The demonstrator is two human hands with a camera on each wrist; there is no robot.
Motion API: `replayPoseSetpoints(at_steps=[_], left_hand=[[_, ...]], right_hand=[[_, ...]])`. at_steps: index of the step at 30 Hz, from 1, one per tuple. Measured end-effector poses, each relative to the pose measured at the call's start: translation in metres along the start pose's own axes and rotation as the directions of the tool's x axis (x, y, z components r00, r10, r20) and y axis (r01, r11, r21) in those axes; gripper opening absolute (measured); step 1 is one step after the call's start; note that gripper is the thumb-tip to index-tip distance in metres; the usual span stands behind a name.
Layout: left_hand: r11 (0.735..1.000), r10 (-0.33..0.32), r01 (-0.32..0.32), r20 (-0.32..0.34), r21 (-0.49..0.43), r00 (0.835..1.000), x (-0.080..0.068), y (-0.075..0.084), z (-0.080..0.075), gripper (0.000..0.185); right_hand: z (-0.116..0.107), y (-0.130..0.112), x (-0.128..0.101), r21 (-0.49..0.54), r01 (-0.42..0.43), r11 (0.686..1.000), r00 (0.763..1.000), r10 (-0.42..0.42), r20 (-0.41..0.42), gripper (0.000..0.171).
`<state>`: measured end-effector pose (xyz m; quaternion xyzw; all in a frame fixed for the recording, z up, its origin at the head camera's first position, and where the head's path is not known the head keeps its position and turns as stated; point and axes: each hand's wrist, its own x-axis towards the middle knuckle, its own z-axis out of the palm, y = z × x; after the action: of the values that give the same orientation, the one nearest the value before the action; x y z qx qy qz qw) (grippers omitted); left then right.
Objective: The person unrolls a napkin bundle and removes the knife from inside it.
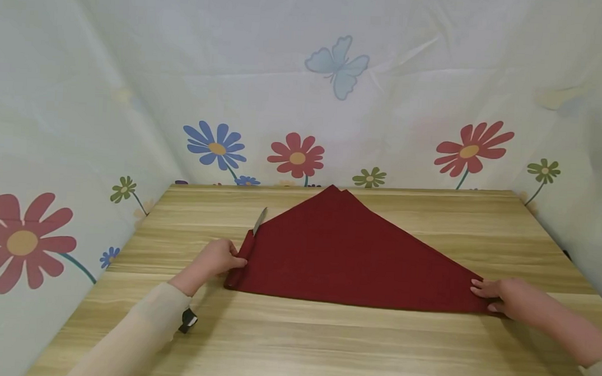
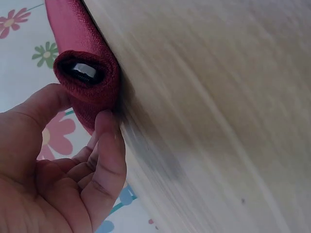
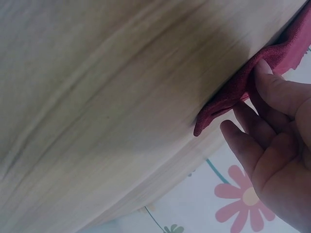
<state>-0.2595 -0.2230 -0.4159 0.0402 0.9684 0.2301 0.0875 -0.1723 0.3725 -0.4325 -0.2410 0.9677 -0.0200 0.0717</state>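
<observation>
On the wooden table [image 1: 374, 351] lies a triangular red cloth [image 1: 348, 257]. The right hand [image 1: 510, 298] lightly pinches its right corner, probably to steady it; well apart, the left hand [image 1: 216, 258] pinches the rolled left end, seemingly so the wrap sits snug round a knife [image 1: 260, 221].

The dark red triangular folded cloth [image 1: 338, 257] hides the lower part of the slim, pointed grey metal blade [image 1: 259, 222] within its rolled left edge. Inside that roll's open end, the dark object with a pale glint [image 2: 83, 72] is too shadowed to identify. The head view's bottom edge crops the pale wood-grain desk [image 1: 324, 346].
</observation>
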Motion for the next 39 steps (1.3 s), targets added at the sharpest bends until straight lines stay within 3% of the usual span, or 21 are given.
replayPoseSetpoints(at_steps=[16,25,29,32,39], left_hand=[[1.0,-0.008,0.008,0.018,-0.023,1.0,-0.004,-0.003,-0.011,0.019],[0.999,-0.021,0.022,0.028,-0.04,0.999,-0.004,-0.021,-0.017,0.02],[0.999,-0.03,0.029,-0.006,-0.015,1.0,-0.005,-0.025,-0.02,0.019],[1.0,-0.027,0.027,-0.026,0.011,0.999,-0.006,-0.025,-0.02,0.024],[0.994,0.0,-0.002,0.02,0.105,1.0,-0.007,-0.02,-0.014,0.05]], right_hand=[[-0.001,-0.003,0.0,0.002,0.012,1.0,1.0,-0.012,-0.013,0.043],[0.001,-0.001,0.0,0.0,-0.004,1.0,1.0,0.004,-0.005,0.042],[0.001,-0.002,0.0,0.009,0.002,1.0,1.0,-0.002,-0.008,0.043],[0.001,-0.002,-0.001,0.012,-0.001,1.0,1.0,0.001,-0.007,0.043],[0.001,-0.002,-0.001,0.012,0.001,1.0,1.0,-0.001,-0.01,0.043]])
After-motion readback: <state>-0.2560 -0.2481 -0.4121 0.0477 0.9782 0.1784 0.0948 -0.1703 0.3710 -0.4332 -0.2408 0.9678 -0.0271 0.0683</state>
